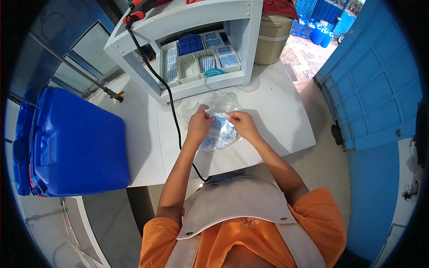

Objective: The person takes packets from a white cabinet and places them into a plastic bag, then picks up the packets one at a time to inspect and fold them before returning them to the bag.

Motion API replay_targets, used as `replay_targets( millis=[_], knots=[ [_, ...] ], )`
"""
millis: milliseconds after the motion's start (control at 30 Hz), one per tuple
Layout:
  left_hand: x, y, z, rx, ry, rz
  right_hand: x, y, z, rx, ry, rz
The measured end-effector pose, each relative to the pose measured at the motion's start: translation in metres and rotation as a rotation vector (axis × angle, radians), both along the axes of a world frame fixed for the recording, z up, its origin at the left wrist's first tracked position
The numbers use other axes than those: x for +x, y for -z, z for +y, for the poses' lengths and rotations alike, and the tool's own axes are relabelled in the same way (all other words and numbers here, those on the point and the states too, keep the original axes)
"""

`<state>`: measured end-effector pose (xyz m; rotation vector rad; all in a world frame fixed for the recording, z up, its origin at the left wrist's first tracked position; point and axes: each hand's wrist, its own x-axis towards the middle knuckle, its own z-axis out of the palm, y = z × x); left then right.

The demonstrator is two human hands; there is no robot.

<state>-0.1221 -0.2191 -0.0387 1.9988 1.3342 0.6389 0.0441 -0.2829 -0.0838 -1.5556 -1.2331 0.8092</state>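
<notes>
On the white counter lies a clear plastic bag with many small white packets printed in blue inside it. My left hand is closed on the bag's left side, thumb and fingers bent around the film. From the other side my right hand pinches at the bag's right edge, close to the top packets. Whether a packet is also between those fingertips is too small to make out.
Behind the bag, a white shelf unit holds baskets of similar packets. A black cable runs down past my left arm. A blue plastic container stands left, a beige bucket back right. The counter's right edge borders the floor.
</notes>
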Motion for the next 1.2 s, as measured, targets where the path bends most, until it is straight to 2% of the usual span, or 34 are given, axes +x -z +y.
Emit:
replay_targets(
  millis=[33, 100, 167, 233, 267, 333, 367, 433, 467, 533, 600, 667, 733, 767, 800, 833, 867, 933, 1000, 1033, 1067, 1133, 1200],
  knots=[
    [-0.001, 0.007, 0.0, 0.001, 0.001, 0.0, 0.001, 0.001, 0.0, -0.034, -0.003, 0.071],
    [-0.003, 0.021, 0.002, -0.119, 0.044, -0.232, 0.003, -0.003, -0.002, -0.028, -0.029, 0.067],
    [-0.005, 0.029, 0.004, -0.175, 0.065, -0.276, 0.003, -0.014, -0.007, -0.025, -0.052, 0.062],
    [-0.004, 0.025, 0.002, -0.228, 0.081, -0.319, -0.008, -0.034, -0.013, 0.436, 0.228, -0.66],
    [-0.003, 0.023, -0.001, -0.192, 0.092, -0.314, -0.01, -0.031, -0.014, 0.439, 0.229, -0.659],
    [-0.003, 0.026, 0.0, -0.155, 0.101, -0.311, -0.012, -0.02, -0.013, 0.375, 0.012, -0.428],
    [-0.004, 0.028, 0.0, -0.189, 0.149, -0.398, -0.012, -0.013, -0.013, 0.371, 0.013, -0.425],
    [-0.004, 0.033, 0.003, -0.218, 0.199, -0.486, -0.011, -0.012, -0.009, 0.057, -0.123, 0.011],
    [-0.006, 0.036, 0.002, -0.192, 0.146, -0.432, -0.012, -0.011, -0.01, 0.057, -0.124, 0.011],
    [-0.006, 0.023, -0.005, -0.164, 0.091, -0.378, -0.016, -0.014, -0.015, 0.308, 0.05, -0.342],
    [-0.004, 0.01, -0.016, 0.119, 0.044, -0.002, -0.017, -0.012, -0.014, 0.343, 0.068, -0.341],
    [-0.004, 0.006, -0.022, 0.168, 0.077, -0.04, -0.016, -0.006, -0.012, 0.374, 0.09, -0.338],
    [-0.004, 0.002, -0.023, 0.218, 0.113, -0.077, -0.011, -0.001, -0.007, 0.089, 0.035, 0.115],
    [-0.005, 0.0, -0.022, 0.057, 0.099, -0.144, -0.009, 0.002, -0.006, 0.088, 0.036, 0.115],
    [-0.006, -0.002, -0.021, -0.105, 0.085, -0.209, -0.007, -0.001, -0.007, 0.031, -0.031, 0.325],
    [-0.006, -0.003, -0.018, -0.105, 0.087, -0.209, -0.006, -0.004, -0.008, -0.026, -0.099, 0.533],
    [-0.004, -0.005, -0.014, -0.104, 0.11, -0.175, -0.008, -0.001, -0.006, -0.025, -0.097, 0.532],
    [-0.002, -0.008, -0.014, -0.101, 0.133, -0.14, -0.015, 0.007, 0.001, 0.096, -0.034, 0.275],
    [0.002, -0.006, -0.018, 0.055, 0.238, 0.003, -0.018, 0.01, 0.004, 0.108, -0.014, 0.242],
    [0.003, -0.005, -0.019, 0.055, 0.238, 0.004, -0.019, 0.009, 0.005, 0.117, 0.007, 0.208],
    [0.004, -0.003, -0.019, 0.101, 0.212, -0.032, -0.02, 0.009, 0.005, 0.117, 0.009, 0.209],
    [0.004, 0.01, -0.014, 0.15, 0.19, -0.071, -0.022, 0.007, 0.003, 0.18, -0.04, 0.447],
    [0.001, 0.021, -0.006, 0.014, 0.085, -0.093, -0.026, 0.006, 0.001, 0.156, -0.063, 0.397]
  ],
)
